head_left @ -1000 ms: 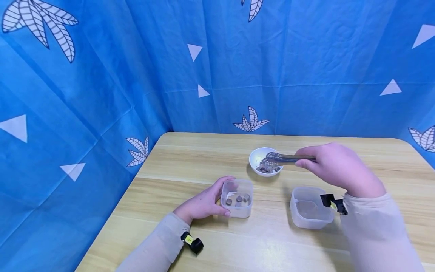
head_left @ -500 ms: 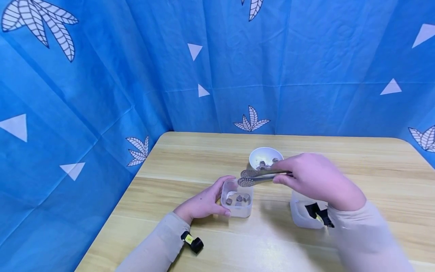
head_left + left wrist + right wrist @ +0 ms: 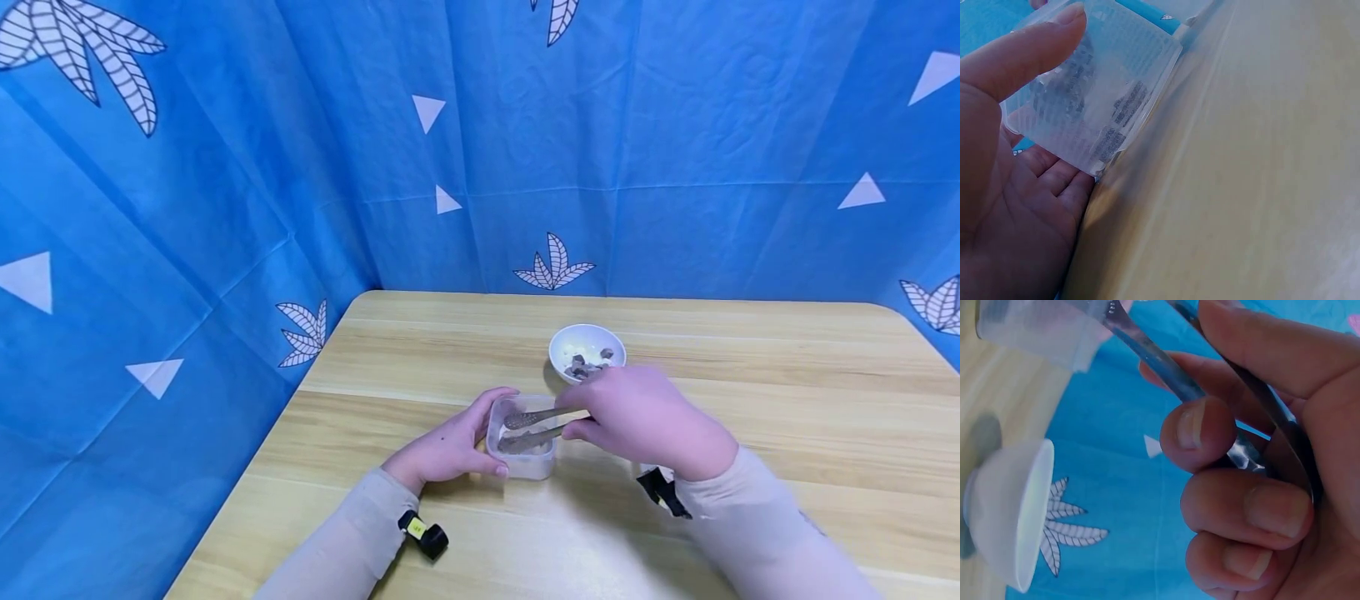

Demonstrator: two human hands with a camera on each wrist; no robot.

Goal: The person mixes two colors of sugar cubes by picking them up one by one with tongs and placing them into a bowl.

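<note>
- Tongs are the thing to watch: their tips sit over the small clear container near the middle of the worktop. Whether a piece is caught between the tips I cannot tell.
- Left hand cups that container from its left side, thumb and fingers curled round the thin wall; the left wrist view shows the thumb lying along the rim. Squeeze too hard and I'd expect the soft plastic to flex or tip.
- Dark pieces lie in the container bottom; a push from the tongs' tips could flick one out onto the worktop.
- Right hand grips the tongs' two arms, fingers wrapped tight in the right wrist view. If that pinch slackens early, anything held would likely drop short of the container.
- White bowl, with more dark pieces in it, stands just behind the right hand; a careless knuckle could knock it.
</note>
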